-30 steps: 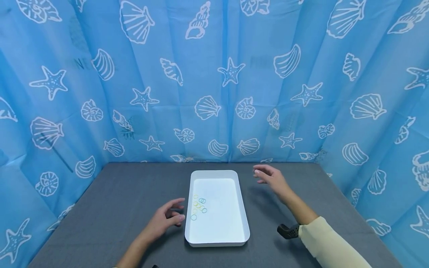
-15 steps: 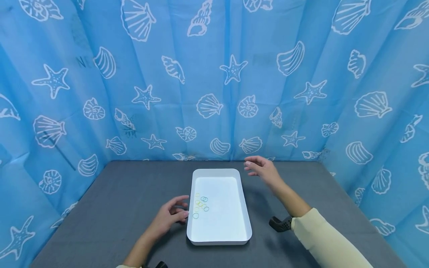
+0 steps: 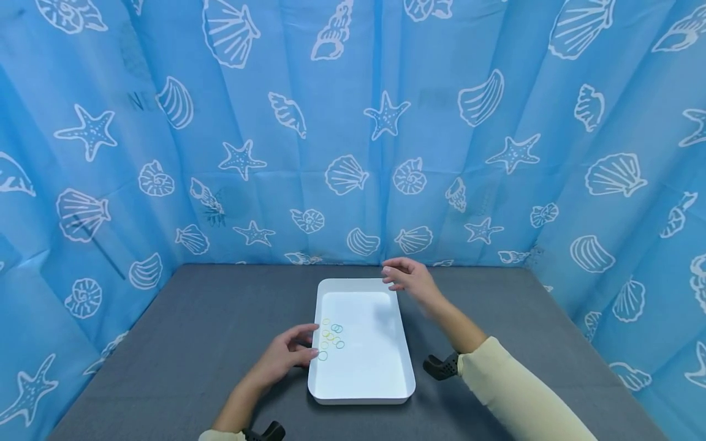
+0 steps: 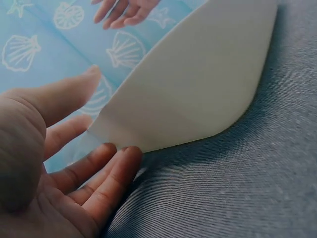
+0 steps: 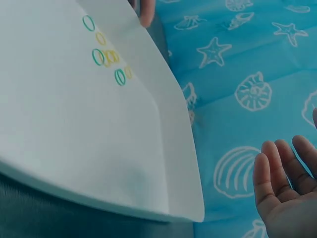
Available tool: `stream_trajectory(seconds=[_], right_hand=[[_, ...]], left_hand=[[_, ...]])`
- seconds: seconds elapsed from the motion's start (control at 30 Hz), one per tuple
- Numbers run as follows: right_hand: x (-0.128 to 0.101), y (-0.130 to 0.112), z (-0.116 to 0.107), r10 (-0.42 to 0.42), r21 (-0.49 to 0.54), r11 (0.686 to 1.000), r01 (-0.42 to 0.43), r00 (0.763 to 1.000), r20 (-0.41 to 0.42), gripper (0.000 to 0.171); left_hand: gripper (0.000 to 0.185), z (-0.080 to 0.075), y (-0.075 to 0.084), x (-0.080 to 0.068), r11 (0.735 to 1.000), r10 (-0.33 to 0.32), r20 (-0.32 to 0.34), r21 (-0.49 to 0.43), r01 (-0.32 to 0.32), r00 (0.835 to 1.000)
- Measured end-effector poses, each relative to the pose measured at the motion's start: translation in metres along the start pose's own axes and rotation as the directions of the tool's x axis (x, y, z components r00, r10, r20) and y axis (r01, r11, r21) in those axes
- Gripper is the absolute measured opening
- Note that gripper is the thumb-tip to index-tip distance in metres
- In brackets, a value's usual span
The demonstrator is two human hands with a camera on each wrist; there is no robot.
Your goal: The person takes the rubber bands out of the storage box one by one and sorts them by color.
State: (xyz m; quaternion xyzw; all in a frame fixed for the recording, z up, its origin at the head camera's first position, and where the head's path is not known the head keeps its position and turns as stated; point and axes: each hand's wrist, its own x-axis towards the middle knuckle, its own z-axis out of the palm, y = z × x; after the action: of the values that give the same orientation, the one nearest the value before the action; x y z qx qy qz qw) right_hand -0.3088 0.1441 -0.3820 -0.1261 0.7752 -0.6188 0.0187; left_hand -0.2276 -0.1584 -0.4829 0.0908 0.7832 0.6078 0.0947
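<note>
Nearest, left hand (image 3: 287, 355) on the grey table (image 3: 182, 343), loosely spread and grasping nothing, fingertips (image 4: 119, 158) touching the left outer wall of the white tray (image 3: 361, 392). Inside the tray, toward its left side, a small cluster of thin yellow, green and blue rings (image 3: 330, 337), just beside those fingertips. Farther back, right hand (image 3: 410, 282) hovering over the tray's far right corner, fingers relaxed, palm empty, cream sleeve (image 3: 513, 392) behind it. Beyond, blue shell-and-starfish curtain (image 3: 353, 122) closing the scene.

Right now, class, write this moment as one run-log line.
left hand: open, at white tray left rim | right hand: open, above far right corner | small rings: in tray
</note>
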Motion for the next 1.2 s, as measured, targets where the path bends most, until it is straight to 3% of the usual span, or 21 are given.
stream_trajectory(seconds=[0.43,0.83,1.2], right_hand=[[0.014,0.007,0.031,0.094,-0.075,0.993,-0.089,0.993,0.069,0.034],[0.022,0.025,0.057,0.171,-0.187,0.971,-0.149,0.979,0.111,0.029],[0.024,0.038,0.079,0.116,-0.259,0.964,-0.056,0.968,0.223,0.031]], left_hand=[[0.061,-0.004,-0.001,0.002,0.996,0.006,0.065,-0.085,0.000,0.998],[0.061,-0.004,-0.003,0.002,0.998,0.012,0.052,-0.067,-0.009,0.999],[0.059,-0.006,-0.004,0.001,0.998,0.028,0.063,-0.061,-0.024,0.998]])
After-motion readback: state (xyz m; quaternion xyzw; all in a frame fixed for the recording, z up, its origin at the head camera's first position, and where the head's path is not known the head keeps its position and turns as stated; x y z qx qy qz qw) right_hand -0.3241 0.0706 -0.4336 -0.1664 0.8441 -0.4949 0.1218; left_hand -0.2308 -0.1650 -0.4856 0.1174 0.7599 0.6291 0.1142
